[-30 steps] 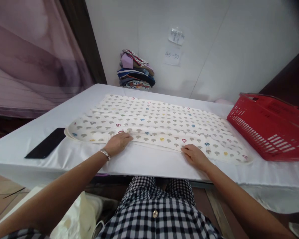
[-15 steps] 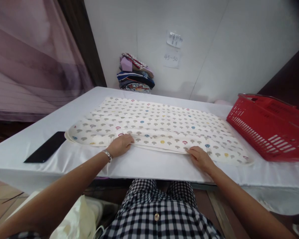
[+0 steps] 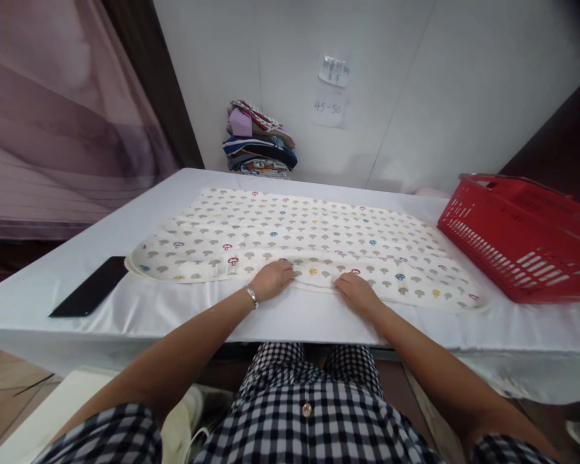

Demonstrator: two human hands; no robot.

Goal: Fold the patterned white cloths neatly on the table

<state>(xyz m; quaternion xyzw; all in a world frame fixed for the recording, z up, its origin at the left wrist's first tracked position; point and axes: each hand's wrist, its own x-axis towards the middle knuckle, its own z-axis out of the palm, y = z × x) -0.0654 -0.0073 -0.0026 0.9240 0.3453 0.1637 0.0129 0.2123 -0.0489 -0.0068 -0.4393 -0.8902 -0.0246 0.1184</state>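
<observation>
A cream cloth (image 3: 299, 222) printed with small mushrooms lies spread in layers across the white-covered table (image 3: 280, 322). Its near edge curves toward me, with rounded corners left and right. My left hand (image 3: 272, 279), a silver band at its wrist, has its fingers curled on this edge near the middle. A short gap to the right, my right hand (image 3: 356, 293) also pinches the near edge, thumb side toward the other hand. The fingertips of both are partly hidden against the cloth.
A black flat phone-like slab (image 3: 89, 287) lies left of the cloth. A red plastic basket (image 3: 517, 238) stands at the right. Folded fabrics (image 3: 260, 142) are stacked at the back by the wall, below paper notes (image 3: 329, 108). The table's front edge runs close before me.
Both hands have slid inward along the cloth's near edge, the left one to the right and the right one to the left, so they are closer together. The cloth stays in place.
</observation>
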